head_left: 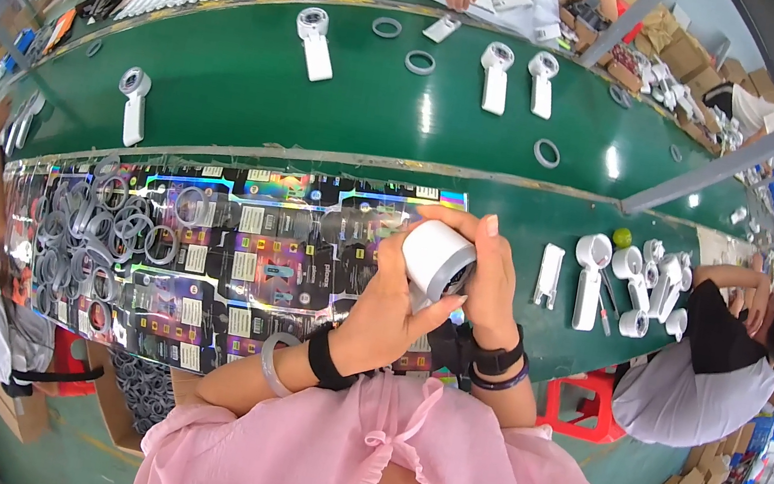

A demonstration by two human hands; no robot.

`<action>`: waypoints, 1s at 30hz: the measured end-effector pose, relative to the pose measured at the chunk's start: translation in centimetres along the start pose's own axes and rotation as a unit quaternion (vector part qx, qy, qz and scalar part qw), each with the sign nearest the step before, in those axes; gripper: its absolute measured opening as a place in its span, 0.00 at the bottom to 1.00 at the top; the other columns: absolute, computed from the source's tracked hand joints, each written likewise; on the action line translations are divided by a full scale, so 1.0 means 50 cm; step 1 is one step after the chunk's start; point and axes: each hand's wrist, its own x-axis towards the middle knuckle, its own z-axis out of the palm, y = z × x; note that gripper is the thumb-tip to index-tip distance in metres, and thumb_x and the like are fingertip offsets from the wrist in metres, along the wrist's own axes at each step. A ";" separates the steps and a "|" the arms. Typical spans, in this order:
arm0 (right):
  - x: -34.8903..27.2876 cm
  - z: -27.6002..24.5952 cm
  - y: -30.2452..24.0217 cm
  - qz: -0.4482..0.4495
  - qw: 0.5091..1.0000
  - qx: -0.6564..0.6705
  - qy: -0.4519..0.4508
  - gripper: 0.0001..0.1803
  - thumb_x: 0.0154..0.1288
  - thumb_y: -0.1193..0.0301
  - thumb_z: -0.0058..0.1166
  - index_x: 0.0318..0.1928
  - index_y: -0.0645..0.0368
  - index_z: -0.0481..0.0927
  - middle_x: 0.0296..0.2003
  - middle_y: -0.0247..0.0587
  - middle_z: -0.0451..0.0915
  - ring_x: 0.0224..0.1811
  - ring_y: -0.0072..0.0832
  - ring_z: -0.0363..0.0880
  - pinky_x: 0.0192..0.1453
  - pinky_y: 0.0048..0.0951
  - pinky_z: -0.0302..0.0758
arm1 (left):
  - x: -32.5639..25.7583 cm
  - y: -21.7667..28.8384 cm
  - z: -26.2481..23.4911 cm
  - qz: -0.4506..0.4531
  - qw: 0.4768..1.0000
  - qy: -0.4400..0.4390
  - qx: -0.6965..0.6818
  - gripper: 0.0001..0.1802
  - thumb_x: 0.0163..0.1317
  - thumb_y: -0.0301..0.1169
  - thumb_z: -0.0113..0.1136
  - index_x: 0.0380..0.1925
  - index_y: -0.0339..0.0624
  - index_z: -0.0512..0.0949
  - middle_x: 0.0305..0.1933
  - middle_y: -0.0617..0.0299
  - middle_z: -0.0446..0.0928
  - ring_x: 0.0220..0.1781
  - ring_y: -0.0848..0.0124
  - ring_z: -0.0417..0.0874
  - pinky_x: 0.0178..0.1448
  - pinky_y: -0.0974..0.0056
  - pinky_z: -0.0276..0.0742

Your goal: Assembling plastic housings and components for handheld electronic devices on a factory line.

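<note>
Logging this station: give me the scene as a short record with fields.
left hand: left hand grips the white round device head from below
right hand: right hand wraps over the same white round device head
under the hands: holographic printed cards laid in rows on the bench
person's left: pile of grey rings on the cards
belt: green conveyor belt carrying white handled devices and loose grey rings
person's right: seated co-worker beside more white parts
</note>
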 end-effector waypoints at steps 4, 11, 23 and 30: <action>-0.006 0.022 0.011 0.027 0.990 0.135 0.039 0.39 0.74 0.48 0.20 0.41 0.68 0.81 0.34 0.42 0.82 0.35 0.26 0.78 0.46 0.25 0.73 | -0.014 0.010 0.008 0.022 0.999 0.006 0.035 0.42 0.58 0.36 0.67 0.63 0.32 0.50 0.57 0.49 0.61 0.59 0.62 0.68 0.61 0.58 0.66; 0.008 0.022 0.046 0.045 0.984 0.171 0.023 0.34 0.74 0.53 0.26 0.38 0.69 0.82 0.32 0.44 0.83 0.33 0.26 0.79 0.42 0.25 0.74 | -0.017 0.000 0.012 0.044 0.997 0.024 0.064 0.40 0.59 0.34 0.65 0.62 0.32 0.51 0.57 0.47 0.60 0.58 0.60 0.68 0.61 0.57 0.66; 0.093 -0.014 0.176 0.147 0.984 0.037 -0.094 0.35 0.76 0.46 0.29 0.48 0.65 0.80 0.41 0.41 0.81 0.43 0.25 0.78 0.52 0.28 0.74 | 0.052 -0.069 -0.028 -0.412 0.849 -0.013 -0.331 0.35 0.68 0.62 0.38 0.43 0.39 0.78 0.30 0.58 0.80 0.24 0.69 0.81 0.27 0.67 0.79; 0.096 -0.014 0.191 0.098 0.985 -0.047 -0.134 0.28 0.75 0.50 0.37 0.46 0.62 0.81 0.40 0.43 0.82 0.42 0.28 0.78 0.50 0.31 0.74 | 0.048 -0.108 -0.033 -0.443 0.799 -0.047 -0.405 0.37 0.69 0.64 0.31 0.44 0.42 0.75 0.32 0.59 0.79 0.27 0.70 0.81 0.28 0.66 0.80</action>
